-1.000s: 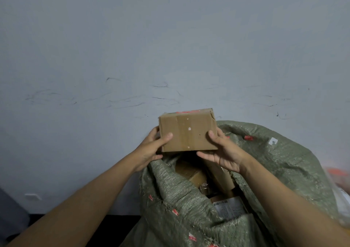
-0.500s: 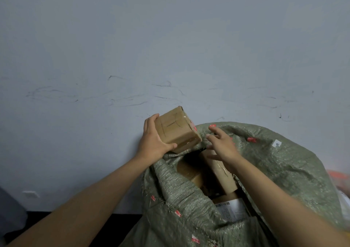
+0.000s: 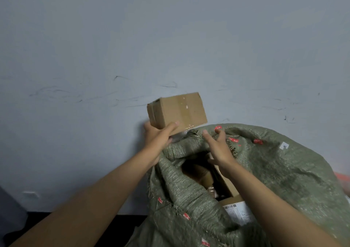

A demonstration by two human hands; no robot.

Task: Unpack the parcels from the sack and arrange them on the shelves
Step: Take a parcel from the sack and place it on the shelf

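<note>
We see the left hand point(image 3: 158, 135) gripping a small cardboard box point(image 3: 178, 112) from below: the thumb lies curled across the near face at its lower edge, and the other fingers wrap behind the left end, out of sight. The box is held tilted, its left end lower than its right, in front of a pale wall point(image 3: 132, 38) and clear of the sack. To the right of this grip and slightly below it, the right hand point(image 3: 217, 146) is raised over the sack's mouth with its fingers spread and lightly bent; it holds nothing, and its fingertips sit just under the box's lower right corner without touching it. Below both hands, the green woven sack point(image 3: 274, 171) stands open, its rim folded back beneath the right palm. Inside the opening, below the right wrist, we see further brown parcels point(image 3: 204, 174), and nearer the camera a parcel bearing a white barcode label point(image 3: 239, 213)
</note>
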